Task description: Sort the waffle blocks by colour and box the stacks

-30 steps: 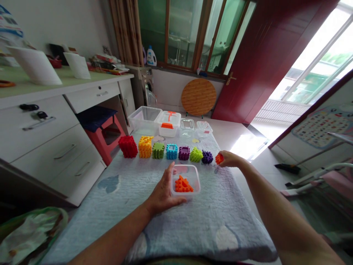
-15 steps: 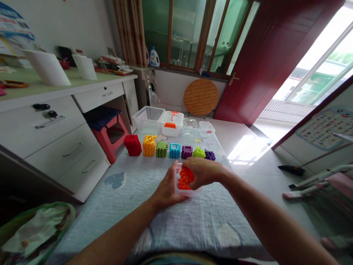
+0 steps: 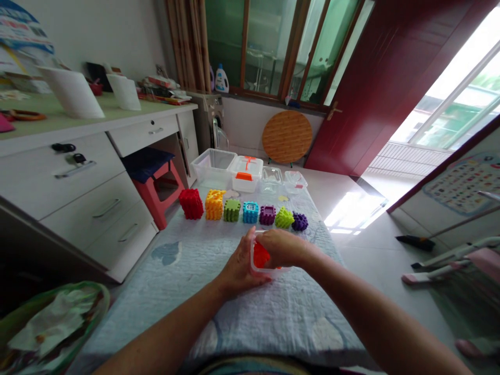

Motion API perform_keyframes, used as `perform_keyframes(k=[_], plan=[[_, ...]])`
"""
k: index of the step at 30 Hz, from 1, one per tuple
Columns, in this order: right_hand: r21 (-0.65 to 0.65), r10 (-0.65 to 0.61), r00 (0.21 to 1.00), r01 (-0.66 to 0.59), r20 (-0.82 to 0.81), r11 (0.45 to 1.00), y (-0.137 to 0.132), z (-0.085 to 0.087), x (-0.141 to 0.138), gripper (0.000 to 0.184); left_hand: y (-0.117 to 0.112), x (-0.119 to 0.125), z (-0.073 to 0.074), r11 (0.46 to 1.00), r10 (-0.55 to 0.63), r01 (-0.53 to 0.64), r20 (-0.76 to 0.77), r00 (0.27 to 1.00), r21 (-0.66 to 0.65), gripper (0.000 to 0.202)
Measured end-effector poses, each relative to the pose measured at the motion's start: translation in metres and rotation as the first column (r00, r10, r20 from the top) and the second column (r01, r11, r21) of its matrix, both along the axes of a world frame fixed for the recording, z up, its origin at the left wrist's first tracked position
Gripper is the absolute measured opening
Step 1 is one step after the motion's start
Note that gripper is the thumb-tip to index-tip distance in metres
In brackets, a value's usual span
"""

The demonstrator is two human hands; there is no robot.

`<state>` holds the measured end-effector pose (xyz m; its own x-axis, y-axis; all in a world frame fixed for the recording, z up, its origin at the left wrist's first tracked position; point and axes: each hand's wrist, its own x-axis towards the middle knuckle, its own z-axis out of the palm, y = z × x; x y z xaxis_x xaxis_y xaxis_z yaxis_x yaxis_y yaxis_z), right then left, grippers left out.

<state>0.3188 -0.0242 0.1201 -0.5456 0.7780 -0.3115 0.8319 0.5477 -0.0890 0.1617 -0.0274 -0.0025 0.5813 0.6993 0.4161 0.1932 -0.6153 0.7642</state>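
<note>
My left hand (image 3: 240,265) curls round the left side of a small clear plastic box (image 3: 267,271), thumb underneath and fingers along its wall. Orange bumpy toy block pieces (image 3: 260,255) lie inside. From the right, my right hand (image 3: 283,249) reaches into the box, its bent fingers closed on the orange pieces; the fingertips are hidden. Behind the box stands a row of toy block cubes: red (image 3: 191,203), yellow (image 3: 214,204), green (image 3: 232,210), blue (image 3: 250,212), purple (image 3: 267,214), lime (image 3: 284,217) and dark violet (image 3: 300,221).
Past the cubes stand a large clear tub (image 3: 214,166), a lidded box with orange clasps (image 3: 247,174) and two smaller clear containers (image 3: 272,178). A quilted cloth (image 3: 164,297) covers the table. At left are a red stool (image 3: 158,187) and a bin (image 3: 97,307).
My right hand has sunk lower into the clear box and covers more of the orange pieces. The left hand keeps its hold. The view has shifted slightly.
</note>
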Motion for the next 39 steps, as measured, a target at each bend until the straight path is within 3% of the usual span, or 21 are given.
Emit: perform_keyframes(k=[8, 19, 25, 31, 35, 39], plan=[[-0.016, -0.016, 0.992, 0.019, 0.127, 1.0, -0.002, 0.007, 0.002, 0.043, -0.001, 0.001, 0.002, 0.998, 0.002, 0.001, 0.043, 0.999, -0.056, 0.124], [-0.062, 0.008, 0.996, -0.003, 0.093, 0.998, -0.001, 0.018, 0.002, 0.035, -0.002, 0.001, 0.004, 0.996, 0.006, -0.004, 0.03, 1.0, -0.084, 0.126], [-0.037, 0.005, 0.997, -0.003, 0.071, 0.999, -0.003, 0.015, 0.01, 0.031, -0.001, 0.001, 0.0, 0.993, 0.003, 0.0, 0.028, 1.0, -0.12, 0.131], [0.027, 0.018, 0.992, -0.021, 0.123, 0.999, -0.006, 0.003, 0.011, 0.019, -0.003, 0.0, 0.003, 0.991, 0.012, -0.011, 0.008, 1.0, -0.135, 0.13], [0.046, 0.002, 1.0, -0.003, 0.025, 0.999, -0.01, 0.008, 0.013, 0.02, -0.004, 0.0, 0.004, 0.991, 0.022, -0.021, 0.005, 1.0, -0.134, 0.129], [0.129, -0.098, 0.964, 0.134, -0.249, 0.983, -0.018, 0.028, 0.034, 0.028, -0.003, 0.0, 0.002, 0.993, 0.045, -0.049, -0.043, 0.998, -0.107, 0.13]])
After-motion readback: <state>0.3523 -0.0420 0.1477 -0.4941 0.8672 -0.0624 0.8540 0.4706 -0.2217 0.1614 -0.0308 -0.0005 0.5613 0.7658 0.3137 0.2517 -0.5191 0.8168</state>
